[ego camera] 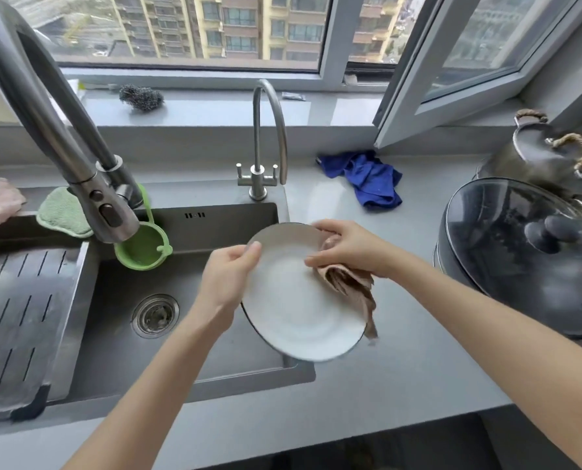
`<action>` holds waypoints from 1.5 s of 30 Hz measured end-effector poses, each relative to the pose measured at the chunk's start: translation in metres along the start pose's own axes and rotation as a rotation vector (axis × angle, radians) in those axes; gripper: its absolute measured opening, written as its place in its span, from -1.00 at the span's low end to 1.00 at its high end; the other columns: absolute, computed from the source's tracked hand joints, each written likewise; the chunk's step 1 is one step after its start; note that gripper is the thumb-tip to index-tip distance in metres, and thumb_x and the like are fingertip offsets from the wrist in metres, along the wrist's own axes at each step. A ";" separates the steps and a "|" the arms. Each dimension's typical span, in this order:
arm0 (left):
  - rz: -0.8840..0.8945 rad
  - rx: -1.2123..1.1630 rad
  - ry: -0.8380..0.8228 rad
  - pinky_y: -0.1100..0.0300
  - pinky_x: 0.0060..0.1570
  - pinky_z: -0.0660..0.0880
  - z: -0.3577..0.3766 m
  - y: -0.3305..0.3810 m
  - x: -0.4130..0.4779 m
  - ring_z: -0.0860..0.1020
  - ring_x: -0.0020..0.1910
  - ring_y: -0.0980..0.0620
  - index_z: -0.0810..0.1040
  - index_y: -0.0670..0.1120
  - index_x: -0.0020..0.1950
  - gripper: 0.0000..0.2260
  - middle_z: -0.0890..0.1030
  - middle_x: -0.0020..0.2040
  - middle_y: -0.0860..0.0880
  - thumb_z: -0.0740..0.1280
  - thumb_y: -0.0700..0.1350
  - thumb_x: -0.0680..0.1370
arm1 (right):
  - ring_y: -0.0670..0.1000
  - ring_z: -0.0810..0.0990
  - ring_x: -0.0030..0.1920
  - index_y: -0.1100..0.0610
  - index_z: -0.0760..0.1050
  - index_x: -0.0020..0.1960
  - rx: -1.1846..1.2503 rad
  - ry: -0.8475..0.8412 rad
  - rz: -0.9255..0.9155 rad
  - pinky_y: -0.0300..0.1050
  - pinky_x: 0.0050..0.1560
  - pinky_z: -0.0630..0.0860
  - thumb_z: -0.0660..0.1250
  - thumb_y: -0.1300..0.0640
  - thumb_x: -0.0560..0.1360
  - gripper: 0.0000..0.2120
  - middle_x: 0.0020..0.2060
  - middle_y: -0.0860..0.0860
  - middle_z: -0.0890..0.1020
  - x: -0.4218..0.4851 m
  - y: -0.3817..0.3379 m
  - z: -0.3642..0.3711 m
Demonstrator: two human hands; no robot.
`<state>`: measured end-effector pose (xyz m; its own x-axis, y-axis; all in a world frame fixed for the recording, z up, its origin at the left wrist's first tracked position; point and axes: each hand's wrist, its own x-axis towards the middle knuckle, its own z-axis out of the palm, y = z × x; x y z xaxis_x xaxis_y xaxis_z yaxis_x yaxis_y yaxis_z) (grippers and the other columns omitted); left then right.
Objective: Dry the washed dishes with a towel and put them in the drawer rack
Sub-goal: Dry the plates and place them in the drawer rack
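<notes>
Head view: white plate (pixel 293 310), round, thin dark rim, inner face showing pale and unmarked. It is tilting toward the camera, hanging over the right corner of the sink (pixel 120 317) and the edge of the grey counter (pixel 401 368), touching neither.

Left hand (pixel 228 276) is gripping the plate's left rim, thumb lying on the upper face, fingers curling behind.

Right hand (pixel 347 249) is closing around a bunched brown towel (pixel 347 286) and pressing it to the plate's right side. Fingertips are touching the inner face; the loose end of the towel is trailing down past the right rim.

Green strainer cup (pixel 147 245) is hanging on the sink's back wall beside the pull-down faucet (pixel 79 147). Slim tap (pixel 266 130) is standing behind the plate. Blue cloth (pixel 371 181) is lying crumpled on the counter, well apart. Glass lid (pixel 520 256) is covering a pot at far right.
</notes>
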<state>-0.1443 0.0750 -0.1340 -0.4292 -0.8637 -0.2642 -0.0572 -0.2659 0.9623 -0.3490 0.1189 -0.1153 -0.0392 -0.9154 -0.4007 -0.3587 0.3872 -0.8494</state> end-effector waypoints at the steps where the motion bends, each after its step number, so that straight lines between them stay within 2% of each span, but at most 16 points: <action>1: -0.059 -0.035 0.075 0.01 -0.14 0.35 0.002 -0.001 0.001 0.45 -0.22 -0.12 0.55 -0.36 -0.15 -0.62 0.51 -0.21 -0.20 0.30 0.01 0.51 | 0.00 0.54 -0.28 0.03 0.57 0.02 0.122 0.053 0.096 -0.26 -0.19 0.49 0.51 0.23 0.37 -0.73 -0.28 0.07 0.58 -0.003 0.008 0.002; 3: -0.097 -0.013 0.151 0.02 -0.17 0.33 0.004 -0.006 0.004 0.42 -0.25 -0.11 0.56 -0.22 -0.15 -0.66 0.48 -0.23 -0.19 0.33 0.08 0.42 | -0.02 0.57 -0.33 0.31 0.52 -0.14 0.308 0.173 0.234 -0.23 -0.25 0.52 0.51 0.25 0.36 -0.79 -0.27 0.12 0.58 -0.008 0.022 0.013; 5: -0.071 0.011 0.192 0.06 -0.18 0.28 0.005 -0.011 0.004 0.37 -0.26 -0.08 0.48 -0.13 -0.17 -0.66 0.42 -0.24 -0.13 0.32 0.15 0.33 | -0.06 0.52 -0.49 0.27 0.41 -0.33 0.522 0.313 0.364 -0.29 -0.40 0.48 0.48 0.31 0.38 -0.75 -0.41 0.10 0.51 -0.013 0.030 0.027; 10: 0.104 0.059 0.503 0.20 -0.42 0.15 0.044 -0.018 -0.022 0.20 -0.45 0.11 0.26 -0.09 -0.41 -0.63 0.25 -0.44 0.01 0.18 -0.18 0.62 | -0.03 0.35 -0.56 0.18 0.37 -0.40 0.927 0.553 0.626 -0.26 -0.49 0.23 0.41 0.37 0.39 -0.71 -0.49 0.06 0.38 -0.024 0.042 0.066; 13: 0.135 -0.001 0.608 0.50 -0.23 0.34 0.079 -0.035 -0.050 0.44 -0.25 0.22 0.51 -0.18 0.03 -0.81 0.55 -0.16 0.02 0.12 -0.20 0.64 | -0.09 0.25 -0.74 0.22 0.37 -0.42 0.921 0.734 0.594 -0.42 -0.66 0.13 0.30 0.44 0.38 -0.73 -0.61 0.00 0.37 -0.036 0.043 0.075; 16: 0.086 -0.068 0.255 0.42 0.02 0.40 0.074 -0.037 -0.051 0.53 -0.03 0.33 0.43 0.00 0.17 -0.85 0.57 0.03 0.15 0.16 -0.18 0.63 | -0.10 0.29 -0.73 0.22 0.31 -0.42 0.755 0.792 0.492 -0.40 -0.67 0.17 0.24 0.45 0.41 -0.71 -0.73 -0.05 0.34 -0.050 0.046 0.055; 19: -0.112 -0.286 -0.257 0.16 -0.02 0.58 0.047 -0.005 -0.027 0.63 0.05 0.07 0.50 0.02 0.19 -0.75 0.65 0.09 0.02 0.27 -0.02 0.51 | -0.03 0.41 -0.45 0.19 0.34 -0.36 0.404 0.724 0.316 -0.30 -0.53 0.31 0.45 0.31 0.38 -0.70 -0.49 0.08 0.42 -0.070 0.043 0.021; 22: -0.212 0.038 -0.601 0.16 -0.12 0.55 0.040 0.024 -0.003 0.62 0.01 0.04 0.55 -0.04 0.18 -0.65 0.65 0.09 0.00 0.31 0.12 0.50 | -0.07 0.38 -0.40 0.21 0.43 -0.33 -0.207 0.502 0.052 -0.19 -0.34 0.35 0.47 0.23 0.34 -0.78 -0.43 -0.01 0.47 -0.088 0.021 -0.002; 24: -0.101 0.339 -0.727 0.24 -0.20 0.45 0.058 0.033 -0.004 0.54 -0.19 0.14 0.56 -0.09 0.01 -0.58 0.61 -0.15 0.07 0.25 0.25 0.49 | -0.08 0.43 -0.37 0.10 0.46 -0.24 -0.500 0.365 -0.087 -0.18 -0.30 0.36 0.36 0.24 0.41 -0.88 -0.41 -0.09 0.50 -0.095 0.001 -0.007; 26: 0.155 0.616 -0.603 0.27 -0.31 0.27 0.079 0.035 -0.011 0.34 -0.37 0.18 0.49 -0.13 -0.16 -0.47 0.40 -0.35 0.10 0.14 0.36 0.46 | 0.04 0.53 -0.22 0.13 0.51 0.01 -0.666 0.332 -0.156 -0.14 -0.19 0.39 0.25 0.25 0.47 -0.85 -0.25 -0.01 0.61 -0.100 -0.010 -0.011; 29: 0.355 0.661 -0.444 0.30 -0.43 0.20 0.100 0.035 -0.026 0.24 -0.49 0.15 0.47 -0.10 -0.29 -0.61 0.29 -0.49 0.11 0.13 0.14 0.57 | 0.10 0.58 -0.01 0.13 0.49 0.23 -0.610 0.468 -0.169 -0.11 -0.01 0.43 0.40 0.10 0.44 -0.62 -0.05 0.08 0.67 -0.108 -0.003 -0.021; 32: 0.313 0.615 -0.346 0.31 -0.54 0.13 0.118 0.031 -0.038 0.15 -0.57 0.13 0.31 0.00 -0.48 -0.56 0.16 -0.60 0.10 0.17 0.00 0.62 | -0.01 0.57 -0.21 0.15 0.59 -0.10 -0.365 0.552 -0.142 -0.10 -0.08 0.47 0.54 0.05 0.31 -0.74 -0.29 0.00 0.64 -0.124 0.014 -0.036; 35: 0.158 0.439 -0.138 0.30 -0.54 -0.01 0.137 0.020 -0.044 0.07 -0.51 0.14 0.20 -0.07 -0.36 -0.61 0.10 -0.50 0.13 0.16 0.02 0.63 | -0.09 0.37 -0.40 0.17 0.40 -0.43 -0.085 0.641 0.059 -0.12 -0.26 0.37 0.54 0.14 0.30 -0.67 -0.51 -0.04 0.43 -0.141 0.054 -0.051; 38: 0.079 0.320 -0.030 0.20 -0.47 -0.01 0.160 0.005 -0.058 0.07 -0.47 0.09 0.26 -0.12 -0.33 -0.62 0.10 -0.44 0.05 0.16 0.03 0.63 | 0.01 0.49 -0.35 0.32 0.49 -0.38 0.205 0.759 0.254 0.02 -0.21 0.51 0.57 0.13 0.23 -0.67 -0.43 0.15 0.56 -0.160 0.097 -0.048; 41: 0.018 0.195 0.128 0.23 -0.50 0.00 0.194 -0.018 -0.084 0.08 -0.52 0.10 0.15 -0.07 -0.40 -0.56 0.11 -0.50 0.08 0.17 0.03 0.62 | 0.02 0.45 -0.40 0.13 0.34 -0.44 0.477 0.930 0.389 -0.09 -0.32 0.42 0.53 0.21 0.28 -0.64 -0.49 0.05 0.47 -0.185 0.132 -0.022; 45: -0.115 0.090 0.338 0.15 -0.38 0.13 0.243 -0.061 -0.123 0.17 -0.40 -0.01 0.26 -0.14 -0.35 -0.59 0.21 -0.42 -0.05 0.18 0.06 0.62 | 0.12 0.57 -0.20 0.14 0.39 -0.33 0.465 1.021 0.511 -0.06 -0.14 0.51 0.46 0.19 0.36 -0.76 -0.34 0.06 0.54 -0.231 0.172 -0.006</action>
<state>-0.3070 0.3017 -0.1442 -0.0939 -0.9272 -0.3627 -0.1729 -0.3436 0.9231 -0.4070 0.3960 -0.1665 -0.8630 -0.2335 -0.4480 0.2695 0.5373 -0.7992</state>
